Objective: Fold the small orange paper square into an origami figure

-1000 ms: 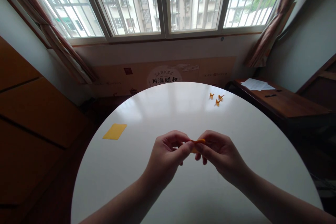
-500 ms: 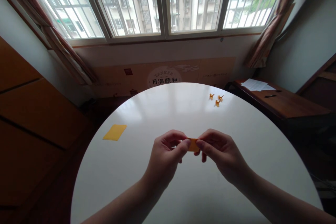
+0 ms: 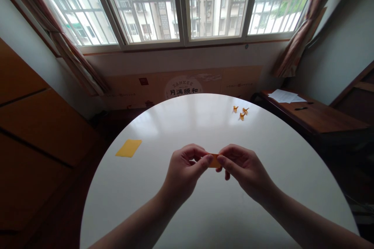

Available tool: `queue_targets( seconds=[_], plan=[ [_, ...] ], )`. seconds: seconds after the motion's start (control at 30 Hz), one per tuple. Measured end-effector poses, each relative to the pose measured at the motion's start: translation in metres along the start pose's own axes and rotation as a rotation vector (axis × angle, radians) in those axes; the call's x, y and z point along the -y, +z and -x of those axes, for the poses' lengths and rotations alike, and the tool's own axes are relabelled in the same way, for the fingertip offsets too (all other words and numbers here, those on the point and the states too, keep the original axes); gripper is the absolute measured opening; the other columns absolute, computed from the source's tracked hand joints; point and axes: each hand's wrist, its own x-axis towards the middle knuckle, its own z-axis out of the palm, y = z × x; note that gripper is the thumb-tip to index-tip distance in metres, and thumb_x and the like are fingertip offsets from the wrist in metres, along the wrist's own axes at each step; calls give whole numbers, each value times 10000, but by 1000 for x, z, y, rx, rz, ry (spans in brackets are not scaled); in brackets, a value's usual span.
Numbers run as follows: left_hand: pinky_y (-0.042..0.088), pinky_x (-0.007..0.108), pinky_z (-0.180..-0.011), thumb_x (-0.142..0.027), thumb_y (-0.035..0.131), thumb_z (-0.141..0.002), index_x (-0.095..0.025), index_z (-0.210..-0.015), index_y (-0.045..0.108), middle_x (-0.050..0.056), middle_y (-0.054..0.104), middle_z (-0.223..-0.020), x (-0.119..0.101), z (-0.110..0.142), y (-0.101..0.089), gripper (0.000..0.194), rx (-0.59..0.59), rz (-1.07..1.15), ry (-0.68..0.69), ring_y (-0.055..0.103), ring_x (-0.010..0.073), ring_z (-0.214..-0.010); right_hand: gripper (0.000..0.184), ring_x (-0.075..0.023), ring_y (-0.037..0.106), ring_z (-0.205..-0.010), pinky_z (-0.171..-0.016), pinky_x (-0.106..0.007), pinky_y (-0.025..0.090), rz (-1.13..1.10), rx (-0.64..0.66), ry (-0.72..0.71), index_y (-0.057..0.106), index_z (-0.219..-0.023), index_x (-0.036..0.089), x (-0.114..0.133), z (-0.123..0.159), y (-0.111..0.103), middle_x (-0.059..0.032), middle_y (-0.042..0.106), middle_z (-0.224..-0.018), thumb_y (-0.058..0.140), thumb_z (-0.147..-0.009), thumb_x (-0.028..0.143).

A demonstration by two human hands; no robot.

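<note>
Centrally, a small piece of orange-yellow paper [image 3: 215,161] is held above the round white worktop [image 3: 204,218]. The left hand [image 3: 184,171] grips its left end between thumb and fingers; the right hand [image 3: 247,169] grips its right end likewise, the thumbs on the near face. A flat yellow sheet [image 3: 129,148] lies on the worktop, well to the left. Three small orange figures [image 3: 242,116] stand grouped near the far edge, right of centre, apart from both hands.
</note>
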Motion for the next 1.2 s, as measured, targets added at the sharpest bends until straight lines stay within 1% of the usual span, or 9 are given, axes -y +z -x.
queue_targets(
  seconds=[0.17, 0.3, 0.43, 0.63, 0.8, 0.9, 1.07, 1.2],
  plan=[
    [368, 177, -439, -309, 782, -772, -138, -670, 666, 1, 612, -690, 2, 0, 1, 230, -11, 86, -35, 470, 63, -510, 200, -174, 671, -685, -468, -214, 497, -39, 9, 20, 672, -876, 190, -4, 0, 2, -26, 687, -762, 775, -815, 350],
    [370, 177, -428, -315, 783, -766, -135, -681, 680, 11, 626, -708, 5, -2, 2, 225, -41, 118, -59, 475, 69, -518, 207, -162, 659, -652, -450, -212, 495, -94, 2, 22, 671, -861, 189, -5, -1, 2, -17, 677, -747, 770, -815, 364],
    [368, 182, -425, -321, 777, -771, -131, -728, 714, 20, 639, -696, 8, -3, 2, 205, -43, 116, -83, 473, 75, -513, 228, -154, 649, -627, -436, -206, 490, -140, -25, 28, 665, -838, 184, -6, -4, 1, -11, 667, -713, 769, -813, 385],
    [361, 189, -436, -335, 783, -770, -137, -709, 710, 15, 638, -693, 7, 0, 4, 219, -43, 75, -44, 467, 69, -503, 232, -168, 654, -684, -451, -205, 497, -82, -4, 57, 687, -862, 184, -7, -3, 2, -23, 681, -757, 815, -764, 350],
    [357, 201, -446, -337, 794, -756, -143, -685, 712, 25, 649, -705, 6, 2, 6, 222, -36, 41, -32, 479, 77, -510, 206, -165, 650, -666, -456, -207, 497, -93, -17, 40, 701, -832, 187, -8, -1, 5, -14, 675, -722, 825, -752, 331],
    [359, 202, -444, -344, 798, -747, -141, -681, 710, 22, 641, -689, 7, 2, 7, 231, -34, 77, -57, 478, 80, -510, 201, -160, 645, -636, -443, -211, 489, -115, -26, 40, 711, -813, 183, -8, -2, 5, -28, 692, -719, 795, -781, 364],
    [335, 200, -434, -347, 813, -719, -139, -678, 713, 16, 633, -675, 8, 2, 10, 234, -58, 180, -123, 452, 76, -504, 217, -158, 628, -611, -425, -208, 474, -167, -52, 71, 737, -769, 174, -4, -4, 4, -43, 706, -682, 833, -728, 365],
    [327, 194, -456, -325, 811, -725, -139, -675, 712, 5, 629, -639, 8, 2, 12, 217, -57, 265, -178, 425, 64, -496, 209, -157, 632, -627, -432, -204, 479, -239, -50, 105, 739, -774, 177, -4, -5, 2, -47, 717, -695, 831, -736, 361]
  ],
)
